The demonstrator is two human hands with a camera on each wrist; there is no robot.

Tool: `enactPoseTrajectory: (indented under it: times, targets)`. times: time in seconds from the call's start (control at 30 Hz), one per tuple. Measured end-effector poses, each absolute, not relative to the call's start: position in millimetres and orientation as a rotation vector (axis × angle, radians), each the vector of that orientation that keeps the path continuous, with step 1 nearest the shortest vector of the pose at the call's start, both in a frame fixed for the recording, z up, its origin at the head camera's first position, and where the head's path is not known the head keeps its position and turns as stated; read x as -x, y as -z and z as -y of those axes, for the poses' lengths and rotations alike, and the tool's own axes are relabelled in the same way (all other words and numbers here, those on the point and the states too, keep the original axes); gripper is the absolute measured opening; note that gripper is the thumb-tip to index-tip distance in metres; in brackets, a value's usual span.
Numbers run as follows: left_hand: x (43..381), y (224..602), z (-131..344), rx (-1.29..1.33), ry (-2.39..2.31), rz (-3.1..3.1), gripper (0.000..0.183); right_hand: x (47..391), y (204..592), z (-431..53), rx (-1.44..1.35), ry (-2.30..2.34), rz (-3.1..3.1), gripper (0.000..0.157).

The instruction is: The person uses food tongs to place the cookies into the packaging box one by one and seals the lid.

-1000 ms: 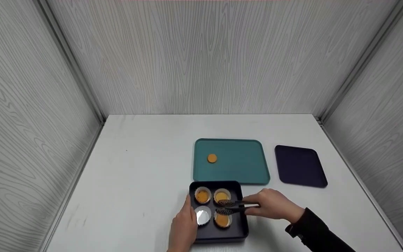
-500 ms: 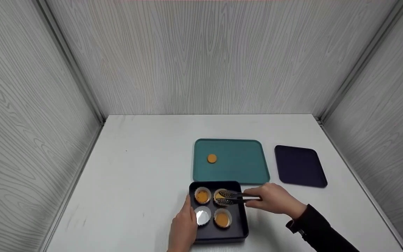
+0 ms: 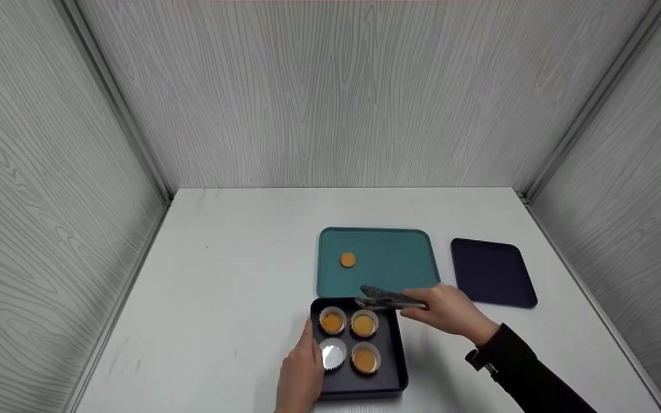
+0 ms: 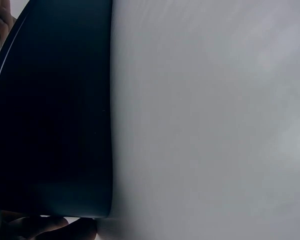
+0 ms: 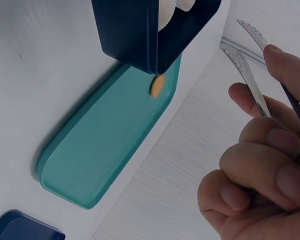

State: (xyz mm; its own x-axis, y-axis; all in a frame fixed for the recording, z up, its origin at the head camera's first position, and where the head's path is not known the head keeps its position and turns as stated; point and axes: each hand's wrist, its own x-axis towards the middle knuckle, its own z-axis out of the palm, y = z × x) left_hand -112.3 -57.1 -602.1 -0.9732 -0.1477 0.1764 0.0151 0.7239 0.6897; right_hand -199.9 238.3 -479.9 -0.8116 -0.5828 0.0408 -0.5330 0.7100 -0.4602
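In the head view my left hand (image 3: 300, 370) holds a dark square pan (image 3: 387, 367) by its left wall. Inside the pan stand several paper baking cups; the front left cup (image 3: 332, 353) shows a bare silvery bottom. Orange-yellow discs lie in the back left cup (image 3: 332, 321), the back right cup (image 3: 364, 324) and the front right cup (image 3: 365, 359). My right hand (image 3: 445, 310) grips metal tongs (image 3: 391, 298) over the pan's back right edge. The right wrist view shows the tongs' perforated tips (image 5: 237, 57) apart, with nothing between them.
Right behind the pan lies a teal tray (image 3: 399, 258) with one orange disc (image 3: 348, 260) on its left part. A smaller dark tray (image 3: 494, 272) lies farther right on the white table (image 3: 238, 287). Wood-grain panels (image 3: 330, 92) stand at the back and both sides.
My right hand has carried the tongs away from me, from over the right-hand cups to the pan's back edge. The left hand, pan and discs have stayed in place.
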Motion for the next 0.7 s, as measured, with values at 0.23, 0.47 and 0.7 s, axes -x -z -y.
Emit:
enactPoseTrajectory:
  times: [0.23, 0.47, 0.7]
  targets:
    - [112.3, 602.1, 57.0, -0.119, 1.085, 2.716, 0.045, 210.8, 478.7, -232.7, 0.854, 0.716, -2.865, 0.047]
    - [112.1, 600.6, 57.6, -0.122, 1.103, 2.721, 0.046, 222.3, 480.6, -227.0, 0.789, 0.769, -2.905, 0.048]
    - [111.6, 601.0, 57.4, -0.11, 1.092, 2.704, 0.046, 236.7, 482.1, -219.9, 0.754, 0.828, -2.906, 0.041]
